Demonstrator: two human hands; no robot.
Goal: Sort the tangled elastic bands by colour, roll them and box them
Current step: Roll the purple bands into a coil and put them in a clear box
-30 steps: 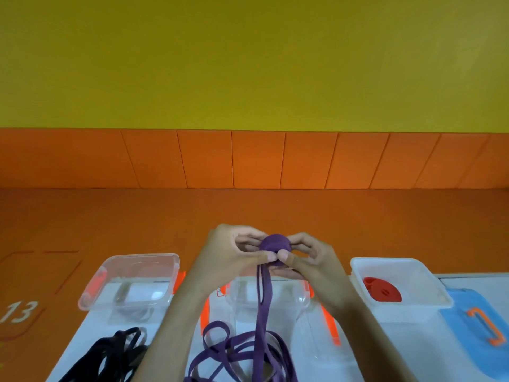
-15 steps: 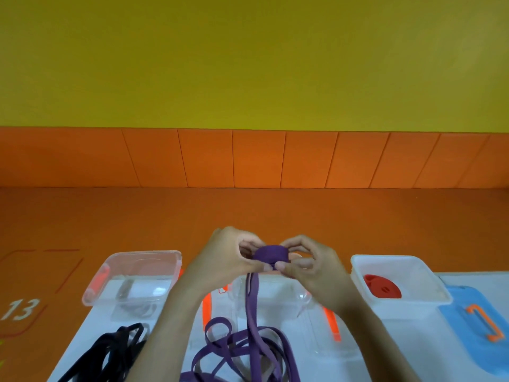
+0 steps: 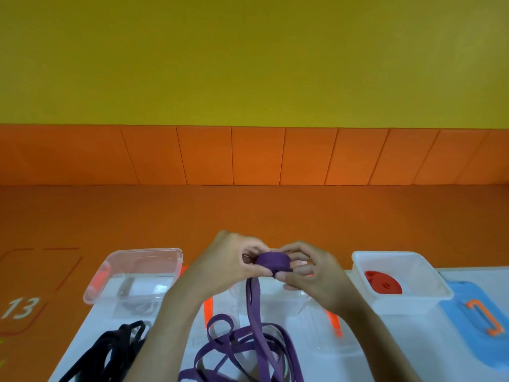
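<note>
Just above the middle clear box, both hands are busy. The left hand and the right hand each pinch a side of the purple roll, fingers curled round it, thumbs meeting at its near edge. From the roll a flat tail drops to the loose purple loops heaped on the surface. Winding is the job here, and I'd say the trick is tension: one thumb clamps the last wrap while the other hand turns, tail flat and untwisted, edges stacked flush. Watch those loops, a snag could jerk the coil open. Further out, black bands lie before the left clear box, and a red roll sits in the white box at right.
</note>
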